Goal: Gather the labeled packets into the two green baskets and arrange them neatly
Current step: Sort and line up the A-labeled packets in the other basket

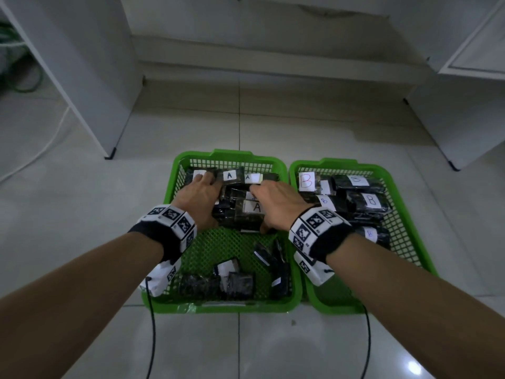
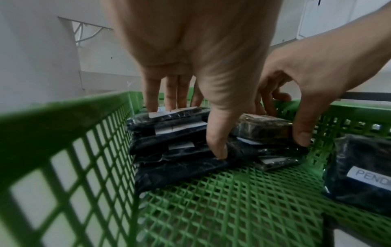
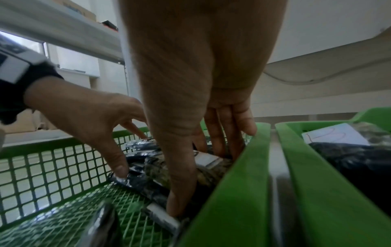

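My left hand (image 1: pixel 199 199) and right hand (image 1: pixel 278 203) each clamped, thumb against fingers, on the A packets (image 1: pixel 252 207), piled at the left basket's (image 1: pixel 231 155) far end, B packets (image 1: pixel 367 202) lay in the right basket (image 1: pixel 338 163).

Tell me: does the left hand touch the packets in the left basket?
Touching. The left wrist view shows the left hand pressing its thumb onto the packets.
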{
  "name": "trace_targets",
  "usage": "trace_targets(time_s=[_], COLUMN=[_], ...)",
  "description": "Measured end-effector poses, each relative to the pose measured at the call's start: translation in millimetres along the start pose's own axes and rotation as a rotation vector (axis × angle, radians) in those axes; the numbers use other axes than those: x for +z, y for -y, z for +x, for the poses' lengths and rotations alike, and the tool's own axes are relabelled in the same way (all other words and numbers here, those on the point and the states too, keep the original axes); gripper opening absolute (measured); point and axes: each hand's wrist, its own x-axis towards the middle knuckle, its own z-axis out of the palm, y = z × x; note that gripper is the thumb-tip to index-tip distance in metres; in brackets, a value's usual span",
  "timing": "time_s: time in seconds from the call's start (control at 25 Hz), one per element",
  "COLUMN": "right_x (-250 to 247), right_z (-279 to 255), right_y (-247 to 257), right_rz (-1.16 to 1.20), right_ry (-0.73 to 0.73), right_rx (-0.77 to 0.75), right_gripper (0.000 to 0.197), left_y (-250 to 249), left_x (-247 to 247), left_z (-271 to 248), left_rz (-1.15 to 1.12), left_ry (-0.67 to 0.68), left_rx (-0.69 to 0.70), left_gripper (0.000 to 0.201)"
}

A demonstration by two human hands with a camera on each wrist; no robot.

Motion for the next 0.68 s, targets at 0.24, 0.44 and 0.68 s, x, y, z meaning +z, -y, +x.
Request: trace_targets(time_s=[0.24, 0.44, 0.68], right_x=[1, -2, -2], right_z=[4, -3, -35], right_y=[10, 1, 21], right_rz=[-0.086, 0.090, 0.101], right_ry=[0.021, 0.026, 0.071], right_rx=[-0.069, 0.006, 0.044], right_gripper=[0.053, 0.054, 0.036], left_y=[2, 4, -2], left_x=[4, 2, -14], left_z=[6, 2, -7], left_rz=[0.003, -0.002, 0.063], left_ry=[0.004, -0.008, -0.063], left_rx=[0.023, 0.021, 0.052], left_gripper=[0.086, 0.089, 0.079])
